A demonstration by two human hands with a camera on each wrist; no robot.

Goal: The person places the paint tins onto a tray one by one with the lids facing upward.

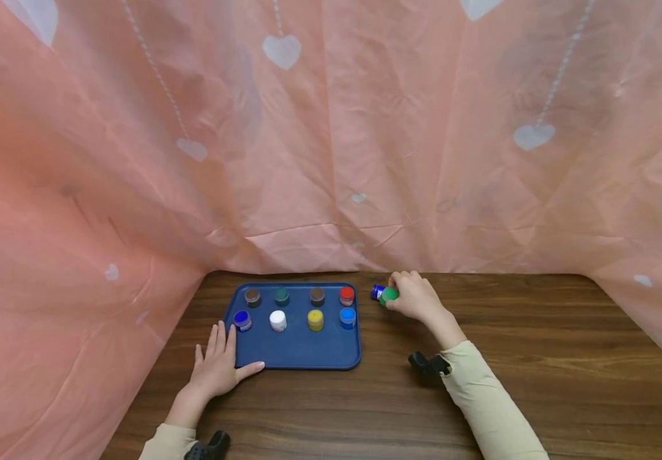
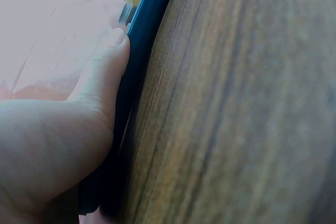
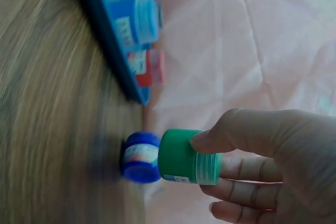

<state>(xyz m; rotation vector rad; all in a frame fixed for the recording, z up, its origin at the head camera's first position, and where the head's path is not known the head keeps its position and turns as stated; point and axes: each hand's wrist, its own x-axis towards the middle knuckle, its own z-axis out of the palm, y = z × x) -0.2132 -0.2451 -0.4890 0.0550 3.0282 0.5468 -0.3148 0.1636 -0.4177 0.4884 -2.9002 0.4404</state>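
Observation:
My right hand (image 1: 417, 296) pinches a small green paint jar (image 3: 181, 156) between thumb and fingers, to the right of the tray. Right beside it a dark blue paint jar (image 3: 140, 157) is on the table; the green one overlaps it in the right wrist view. At the near left corner of the blue tray (image 1: 308, 354) my left hand (image 1: 216, 367) lies with fingers spread and straight, its thumb along the rim. Closest to those fingertips is a violet-blue jar (image 1: 242, 320). A white jar (image 1: 277, 321), a yellow jar (image 1: 315, 320) and a blue jar (image 1: 347, 317) continue that row.
Along the tray's far side stand two brown-lidded jars, a dark green jar (image 1: 282, 296) and a red jar (image 1: 346, 295). The wooden table (image 1: 538, 358) extends right. A pink curtain (image 1: 388, 160) with pale hearts hangs behind and at both sides.

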